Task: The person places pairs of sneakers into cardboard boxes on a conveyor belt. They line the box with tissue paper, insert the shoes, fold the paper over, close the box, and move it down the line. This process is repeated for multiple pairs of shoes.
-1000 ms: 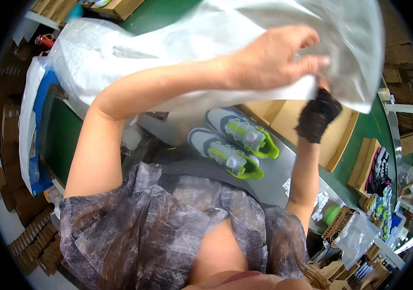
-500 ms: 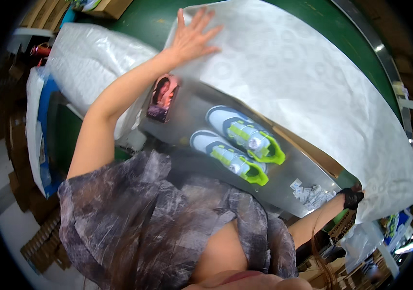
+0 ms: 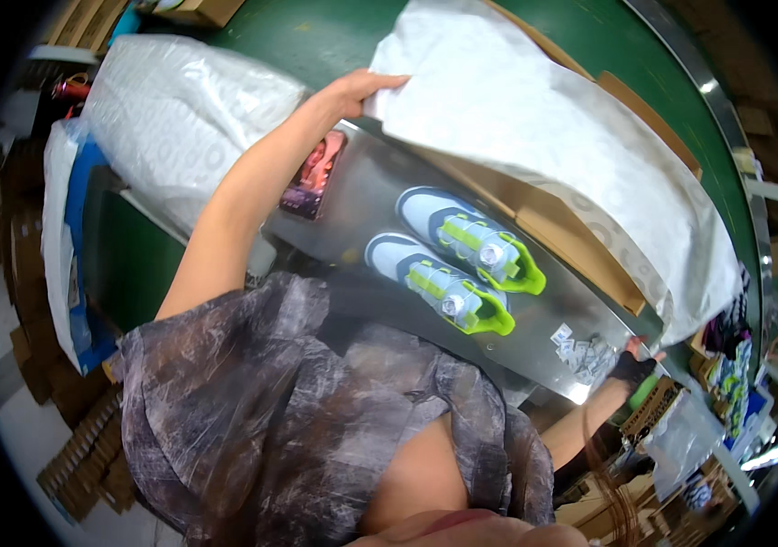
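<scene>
2 shoes (image 3: 454, 260), 1 paper sheet (image 3: 553, 137), 1 cardboard box (image 3: 571, 232).

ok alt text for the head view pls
A person's left hand presses a sheet of white tissue paper over an open cardboard box, beside a pair of grey and lime shoes on a metal table. The right hand reaches toward small packets.

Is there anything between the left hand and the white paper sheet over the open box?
No. The left hand already touches the near edge of the white paper sheet lying over the cardboard box. The pair of shoes lies nearer the person on the metal surface, not between them.
</scene>
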The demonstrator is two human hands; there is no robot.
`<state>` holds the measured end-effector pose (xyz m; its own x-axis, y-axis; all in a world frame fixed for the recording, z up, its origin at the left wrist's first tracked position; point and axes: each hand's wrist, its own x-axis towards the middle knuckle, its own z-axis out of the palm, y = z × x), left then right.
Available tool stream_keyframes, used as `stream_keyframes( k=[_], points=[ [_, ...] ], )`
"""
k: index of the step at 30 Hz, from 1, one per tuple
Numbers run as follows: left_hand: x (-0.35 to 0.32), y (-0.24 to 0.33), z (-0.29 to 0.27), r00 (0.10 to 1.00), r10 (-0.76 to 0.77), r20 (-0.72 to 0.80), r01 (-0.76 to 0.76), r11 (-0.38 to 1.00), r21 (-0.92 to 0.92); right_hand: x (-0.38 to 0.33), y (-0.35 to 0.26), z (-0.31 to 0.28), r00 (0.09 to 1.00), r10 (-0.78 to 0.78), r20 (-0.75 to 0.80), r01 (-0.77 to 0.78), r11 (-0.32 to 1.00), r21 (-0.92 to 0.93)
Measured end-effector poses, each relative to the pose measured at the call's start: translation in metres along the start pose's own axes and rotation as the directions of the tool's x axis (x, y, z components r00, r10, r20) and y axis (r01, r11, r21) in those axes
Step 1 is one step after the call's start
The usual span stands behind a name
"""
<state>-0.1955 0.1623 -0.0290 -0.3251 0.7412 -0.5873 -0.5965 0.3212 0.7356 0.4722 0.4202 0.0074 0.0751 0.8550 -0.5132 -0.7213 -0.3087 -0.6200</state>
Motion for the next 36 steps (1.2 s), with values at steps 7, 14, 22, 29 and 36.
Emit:
stream_keyframes(
  k=[7,14,22,29,36],
  points=[
    [-0.012,-0.036,0.022,0.956,0.204,-0.21,-0.177,0.974,0.14,-0.211,0.174,0.081,0.297,0.612,0.733,0.955,-0.201,-0.219],
    [0.007,-0.079,0.062,0.87,0.413,-0.269,-0.359,0.905,0.228,-0.233,0.203,0.124,-0.071,0.59,0.804,0.968,-0.153,0.197],
    [-0.017,-0.037,0.002,0.614,0.744,-0.264,-0.326,0.543,0.774,-0.225,0.142,0.264,0.674,0.311,0.67,0.555,0.384,-0.737],
    [-0.056,0.03,0.067,0.682,0.724,-0.104,-0.573,0.618,0.539,-0.079,0.289,0.252,0.618,0.054,0.784,0.753,0.244,-0.61],
    [-0.025,0.016,0.162,0.764,0.531,0.367,-0.645,0.609,0.462,-0.126,0.347,0.257,0.433,0.625,0.65,0.723,0.189,-0.664]
  ],
)
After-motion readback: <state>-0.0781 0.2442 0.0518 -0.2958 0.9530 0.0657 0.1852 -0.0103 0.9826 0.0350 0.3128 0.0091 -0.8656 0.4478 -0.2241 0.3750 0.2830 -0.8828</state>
